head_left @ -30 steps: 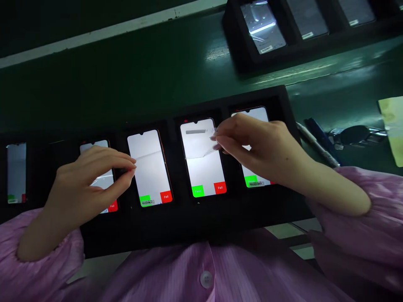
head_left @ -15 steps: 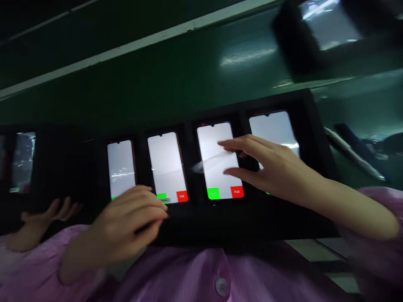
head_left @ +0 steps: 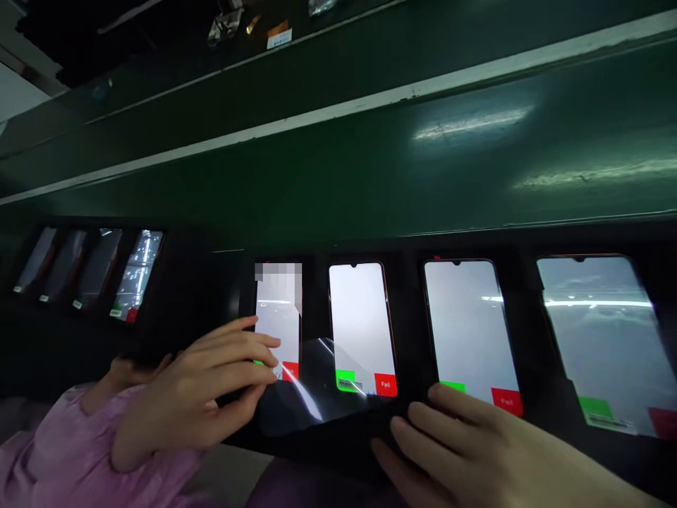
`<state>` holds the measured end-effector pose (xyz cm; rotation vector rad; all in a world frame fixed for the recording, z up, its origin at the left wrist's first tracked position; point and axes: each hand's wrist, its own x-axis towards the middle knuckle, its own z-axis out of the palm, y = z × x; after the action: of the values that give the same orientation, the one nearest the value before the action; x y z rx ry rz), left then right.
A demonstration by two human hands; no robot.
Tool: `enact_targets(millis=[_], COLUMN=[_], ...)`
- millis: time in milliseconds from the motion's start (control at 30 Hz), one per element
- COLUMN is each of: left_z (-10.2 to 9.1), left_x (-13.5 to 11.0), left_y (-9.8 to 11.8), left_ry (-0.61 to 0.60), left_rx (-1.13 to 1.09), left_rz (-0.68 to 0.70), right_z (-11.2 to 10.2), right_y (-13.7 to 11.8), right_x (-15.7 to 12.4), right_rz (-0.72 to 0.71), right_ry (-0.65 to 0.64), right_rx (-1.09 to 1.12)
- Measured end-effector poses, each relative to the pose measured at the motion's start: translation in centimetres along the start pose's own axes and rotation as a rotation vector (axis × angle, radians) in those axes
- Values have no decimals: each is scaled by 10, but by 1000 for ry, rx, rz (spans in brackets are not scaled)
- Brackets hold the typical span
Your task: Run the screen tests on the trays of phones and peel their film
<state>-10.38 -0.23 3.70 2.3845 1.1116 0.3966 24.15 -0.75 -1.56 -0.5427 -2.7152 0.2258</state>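
Note:
A black tray [head_left: 410, 310] holds a row of phones with lit white screens, each with a green and a red button at the bottom. My left hand [head_left: 206, 395] is closed, pinching the left edge of a clear film [head_left: 317, 398]. The film lies curled over the tray's front edge, below the leftmost phone [head_left: 278, 331] and the second phone [head_left: 360, 324]. My right hand [head_left: 460, 444] lies flat, fingers stretched out, on the tray's front edge just below the third phone [head_left: 468, 331]. It holds nothing. The fourth phone [head_left: 597, 339] is at the far right.
A second black tray [head_left: 174, 282] at the left holds several phones [head_left: 95, 271] with dim screens. Behind the trays runs a green conveyor belt [head_left: 370, 169] with a white rail [head_left: 317, 116]. Part of another hand [head_left: 127, 370] shows behind my left wrist.
The view has moved closer and to the left. My right hand left the third phone's screen and came down flat on the tray's front edge. My left hand now pinches the film.

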Motion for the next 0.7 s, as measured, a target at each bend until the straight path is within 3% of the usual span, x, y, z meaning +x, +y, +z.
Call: enact_targets(millis=[233, 367, 467, 600, 700], left_z=[10, 13, 12, 16, 20], left_x=[30, 34, 33, 35, 37], left_y=[-50, -74, -88, -94, -95], left_ry=[128, 246, 241, 277, 348], left_rx=[-5, 261, 369, 319, 311], left_rz=[64, -162, -301, -309, -297], right_z=[5, 5, 4, 1, -1], right_y=[6, 27, 57, 91, 100], right_x=[22, 36, 51, 70, 78], right_rz=[-56, -28, 138, 521, 667], right_ry=[-50, -28, -3, -57, -155], right_rx=[-76, -3, 46, -65, -70])
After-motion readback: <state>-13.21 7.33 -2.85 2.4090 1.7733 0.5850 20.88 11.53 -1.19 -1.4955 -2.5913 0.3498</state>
